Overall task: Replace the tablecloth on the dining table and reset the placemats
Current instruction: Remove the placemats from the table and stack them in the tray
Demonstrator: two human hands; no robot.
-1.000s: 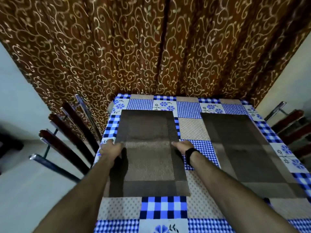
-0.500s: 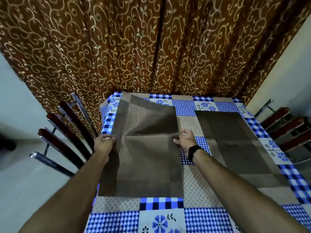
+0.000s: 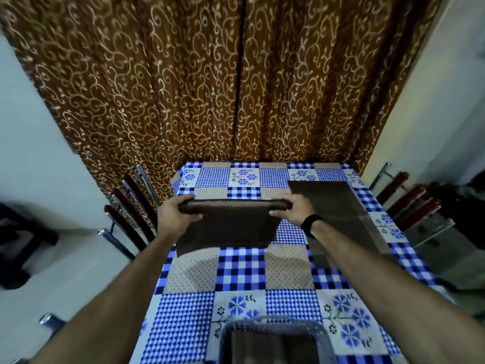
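A blue, white and beige patchwork tablecloth (image 3: 240, 274) covers the dining table. A dark brown woven placemat (image 3: 225, 227) is lifted off the cloth, bent over at its top edge and hanging down. My left hand (image 3: 174, 215) grips its left end and my right hand (image 3: 295, 212) grips its right end, thumbs on the near side. A second brown placemat (image 3: 338, 211) lies flat on the right half of the table, partly behind my right forearm.
Chairs with dark wooden slats stand at the left (image 3: 131, 206) and right (image 3: 409, 198) sides of the table. A chair back (image 3: 273, 340) sits at the near edge below me. A brown patterned curtain (image 3: 210, 88) hangs just behind the table.
The left placemat went from lying flat under my hands to being raised off the table and folded over between them. The view has pulled back from the table.
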